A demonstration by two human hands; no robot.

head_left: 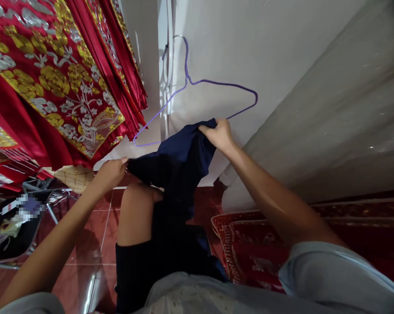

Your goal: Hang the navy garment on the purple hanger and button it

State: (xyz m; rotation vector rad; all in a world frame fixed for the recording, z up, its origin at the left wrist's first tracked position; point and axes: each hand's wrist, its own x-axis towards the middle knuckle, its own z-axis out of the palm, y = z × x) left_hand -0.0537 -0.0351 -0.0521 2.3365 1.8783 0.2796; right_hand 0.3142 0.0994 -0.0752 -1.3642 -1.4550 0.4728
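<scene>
A dark navy garment (183, 161) hangs over the bottom bar of a purple wire hanger (223, 83), or just in front of it; I cannot tell which. My left hand (111, 172) pinches the garment's left end. At its upper right corner, my right hand (220, 134) grips the cloth between thumb and fingers. Between both hands the fabric is spread, and its lower part drops in front of my knees. The hanger's hook goes over a white metal frame (169, 52) by the wall.
Red cloths with gold and silver embroidery (69, 83) hang at the upper left. A chair (23, 235) with items on its seat stands at the left. Pale draped fabric (340, 113) and a red embroidered textile (249, 244) are on the right, above red floor tiles (95, 231).
</scene>
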